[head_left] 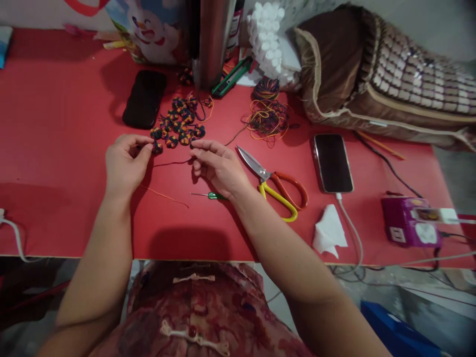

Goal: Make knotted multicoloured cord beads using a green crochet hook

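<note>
My left hand [128,163] is closed in a pinch beside a small black-and-orange knotted cord ball [157,148]. A dark cord [173,163] runs from near its fingers to my right hand [219,166], whose thumb and forefinger pinch it. From there the cord leads up to a loose multicoloured cord tangle [267,116]. An orange thread end [165,196] sticks out below my left hand. Several more knotted balls [182,116] lie in a cluster just beyond the hands. Under my right wrist lies a thin hook with a green handle [212,196], partly covered.
Scissors [263,173] with red and yellow handles lie right of my right hand. A black phone [144,99], a green cutter [231,78] and a metal cylinder [211,44] are farther back. At right are a charging phone [333,163], crumpled tissue [330,233] and purple box [409,221].
</note>
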Demonstrator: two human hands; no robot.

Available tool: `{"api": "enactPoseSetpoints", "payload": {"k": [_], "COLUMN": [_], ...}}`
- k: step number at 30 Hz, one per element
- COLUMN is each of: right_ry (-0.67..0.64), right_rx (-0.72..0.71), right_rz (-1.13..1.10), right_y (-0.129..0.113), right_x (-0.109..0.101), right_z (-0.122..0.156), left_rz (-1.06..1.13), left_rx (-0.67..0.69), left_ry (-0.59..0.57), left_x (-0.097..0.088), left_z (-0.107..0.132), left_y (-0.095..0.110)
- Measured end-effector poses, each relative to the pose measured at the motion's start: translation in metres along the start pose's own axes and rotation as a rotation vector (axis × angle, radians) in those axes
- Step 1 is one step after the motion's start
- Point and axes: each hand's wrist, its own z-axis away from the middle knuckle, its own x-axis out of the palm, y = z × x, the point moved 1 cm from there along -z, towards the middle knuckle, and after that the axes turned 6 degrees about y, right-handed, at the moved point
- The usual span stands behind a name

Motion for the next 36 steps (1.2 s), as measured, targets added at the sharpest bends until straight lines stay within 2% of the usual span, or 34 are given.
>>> {"api": "enactPoseSetpoints", "payload": {"k": [2,5,11,17,21,23,25,28,32,34,36], "right_ry": [0.006,0.01,0.006,0.001,0.0,0.006,0.013,0.034,0.038,0.033,0.027], "right_rx": [0.007,0.007,-0.017,-0.012,0.001,-0.004,-0.026,-0.107,-0.203,-0.21,-0.2], "right_rz": [0.006,0.017,0.008,0.018,0.03,0.02,0.013,0.063,0.146,0.16,0.168], "right_y": [0.0,0.0,0.0,0.0,0.0,0.0,0.001,0.003,0.004,0.005,0.004], "right_x": [0.0,0.0,0.001,0.001,0.0,0.0,0.0,0.002,0.003,0.004,0.004], "right_z": [0.0,0.0,0.0,0.0,0.0,-0.001,-0.001,0.0,0.002,0.002,0.002], "left_rz": [-0.154,-0.178,-0.162,-0.276,-0.259,-0.228,-0.215,-0.223,-0.394,-0.509,-0.592], "left_rx": [0.07,0.096,0.264,0.362,0.432,0.473,0.494,0.496,0.449,0.447,0.428], "left_ry": [0.12,0.17,0.063,-0.009,-0.032,0.009,0.096,0.165,-0.107,-0.275,-0.372], "left_x": [-0.006,-0.01,0.0,0.008,0.008,0.006,0.002,-0.005,-0.003,0.004,0.012], "left_z": [-0.002,-0.004,-0.002,-0.002,0.0,0.002,0.004,0.011,0.031,0.044,0.056], "left_y": [0.003,0.007,0.005,-0.006,-0.004,0.0,0.007,0.021,0.042,0.049,0.051]}}
